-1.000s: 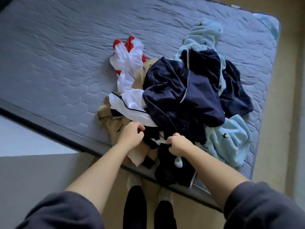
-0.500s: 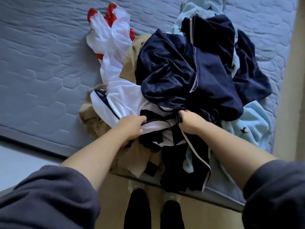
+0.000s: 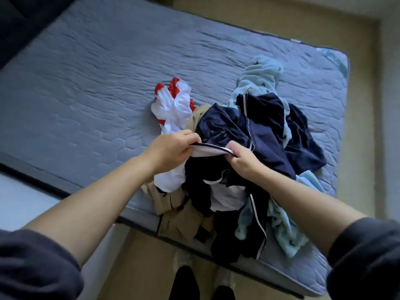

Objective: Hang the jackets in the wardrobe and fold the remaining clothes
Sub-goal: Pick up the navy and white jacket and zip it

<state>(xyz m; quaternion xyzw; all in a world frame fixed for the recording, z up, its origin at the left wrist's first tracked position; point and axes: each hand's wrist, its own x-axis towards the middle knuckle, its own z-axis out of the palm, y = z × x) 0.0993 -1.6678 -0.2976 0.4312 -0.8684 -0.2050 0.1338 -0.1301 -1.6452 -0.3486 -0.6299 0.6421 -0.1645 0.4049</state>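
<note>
A heap of clothes lies near the front edge of the grey mattress (image 3: 91, 87). My left hand (image 3: 171, 149) and my right hand (image 3: 242, 158) each pinch the dark-trimmed edge of a white garment (image 3: 168, 180), stretched between them and lifted above the heap. Under and behind it sit a navy satin garment with white piping (image 3: 229, 126), a beige jacket (image 3: 179, 215), a white and red top (image 3: 171, 102) and a light blue fleece piece (image 3: 262, 76). Parts of the heap hang over the mattress edge.
The mattress extends bare to the left and far side. Its front edge (image 3: 71, 193) runs diagonally below my arms. Tan floor (image 3: 363, 148) lies to the right and in front, where my feet (image 3: 201, 284) stand. A pale surface (image 3: 19, 202) sits at the lower left.
Both hands have risen from the front of the heap, pulling the white garment's trimmed edge up and taut. The camera view pulled back, showing more mattress.
</note>
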